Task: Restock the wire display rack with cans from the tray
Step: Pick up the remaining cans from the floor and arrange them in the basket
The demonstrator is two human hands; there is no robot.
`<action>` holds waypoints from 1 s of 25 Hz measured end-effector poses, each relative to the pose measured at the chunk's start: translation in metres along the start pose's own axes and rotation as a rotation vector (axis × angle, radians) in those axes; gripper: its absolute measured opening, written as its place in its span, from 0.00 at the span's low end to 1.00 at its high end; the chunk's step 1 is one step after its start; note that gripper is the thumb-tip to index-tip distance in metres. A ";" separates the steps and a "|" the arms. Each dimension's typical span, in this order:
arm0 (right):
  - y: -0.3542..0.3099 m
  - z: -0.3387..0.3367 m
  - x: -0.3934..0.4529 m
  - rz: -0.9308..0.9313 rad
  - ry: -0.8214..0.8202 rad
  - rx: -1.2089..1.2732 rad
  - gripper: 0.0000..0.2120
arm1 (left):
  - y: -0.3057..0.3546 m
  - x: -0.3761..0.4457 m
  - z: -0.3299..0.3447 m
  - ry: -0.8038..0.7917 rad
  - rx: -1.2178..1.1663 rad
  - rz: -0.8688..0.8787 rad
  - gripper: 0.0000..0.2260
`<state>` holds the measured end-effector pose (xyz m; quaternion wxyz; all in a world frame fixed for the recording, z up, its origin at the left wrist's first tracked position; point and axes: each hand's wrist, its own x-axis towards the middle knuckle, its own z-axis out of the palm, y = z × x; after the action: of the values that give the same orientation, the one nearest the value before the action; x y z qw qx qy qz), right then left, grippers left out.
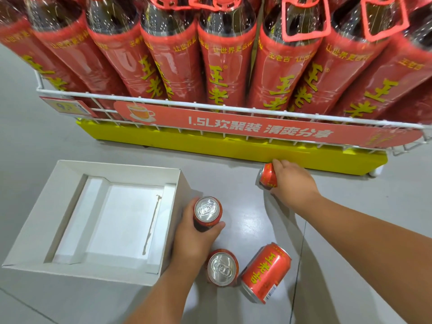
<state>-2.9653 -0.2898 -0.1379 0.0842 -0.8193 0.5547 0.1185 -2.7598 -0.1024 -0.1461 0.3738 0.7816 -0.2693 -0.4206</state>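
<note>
Floor (350, 218): grey, smooth, faintly glossy; open room right of the cans and in front of the yellow base; a thin dark seam runs down near the right forearm.
Tray (70, 230): white cardboard, rectangular, low walls, folded flaps inside; no cans in it; its right wall is just beside the left hand.
Wire display rack (163, 102): white wire, front rail along the upper part of the view; red banner (257, 127) clipped on the rail; price tag (67, 106) at its left end; yellow base (210, 146) beneath, straight front edge.
Bottles (224, 66): large, red labels with yellow characters, dark liquid, shrink-wrapped; they fill the rack; count cannot be told, row cut off by the frame.
Cans: four, red, cylindrical, silver tops.
Left hand (194, 239): wrapped round an upright can (207, 212), pull-tab up, between tray and the other cans.
Right hand (292, 181): closed over a tilted can (267, 175), close to the yellow base edge.
Loose cans: one standing (222, 267), touching the left wrist; one lying on its side (265, 272), barcode showing, just beside it.
</note>
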 end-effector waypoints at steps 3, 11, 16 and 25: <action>0.006 -0.003 -0.005 0.017 0.011 0.112 0.33 | 0.003 0.000 0.000 0.011 -0.033 0.004 0.32; -0.003 -0.057 -0.081 0.148 0.178 1.024 0.32 | 0.078 -0.048 -0.030 -0.044 -0.028 0.109 0.24; -0.036 -0.147 -0.161 0.213 0.244 1.323 0.31 | 0.167 -0.120 -0.082 -0.072 -0.029 0.148 0.26; -0.049 -0.418 -0.261 0.097 0.248 1.387 0.31 | 0.387 -0.241 -0.183 -0.107 -0.035 0.233 0.28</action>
<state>-2.9702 -0.1523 0.3373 0.5177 -0.5586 0.5437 -0.3527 -2.7643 -0.0824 0.3450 0.4188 0.7149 -0.3705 -0.4199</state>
